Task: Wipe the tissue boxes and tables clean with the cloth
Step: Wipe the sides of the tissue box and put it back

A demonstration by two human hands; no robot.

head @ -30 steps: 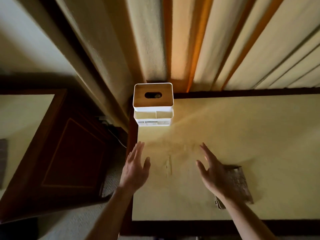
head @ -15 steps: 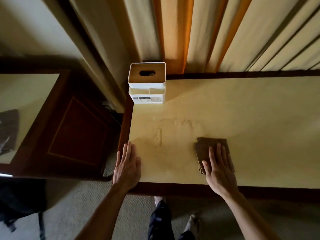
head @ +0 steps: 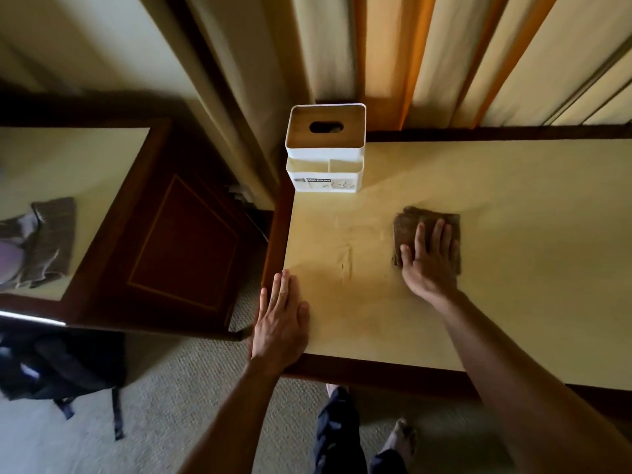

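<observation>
A white tissue box [head: 326, 148] with a wooden lid and an oval slot stands at the far left corner of the cream-topped table [head: 513, 234]. A folded brown cloth [head: 410, 222] lies on the table in front of the box and to its right. My right hand [head: 429, 260] presses flat on the cloth with straight fingers. My left hand [head: 280, 319] rests flat on the table's near left corner, fingers straight, holding nothing.
Curtains [head: 427, 56] hang behind the table. A second dark-framed table [head: 113, 213] stands at the left with another crumpled cloth [head: 48, 241] on it. A black bag [head: 58, 367] lies on the carpet. My legs [head: 342, 436] show below the table's front edge.
My right hand came down flat onto the cloth and has slid it away from me, toward the tissue box. My left hand settled flat on the table's near left corner.
</observation>
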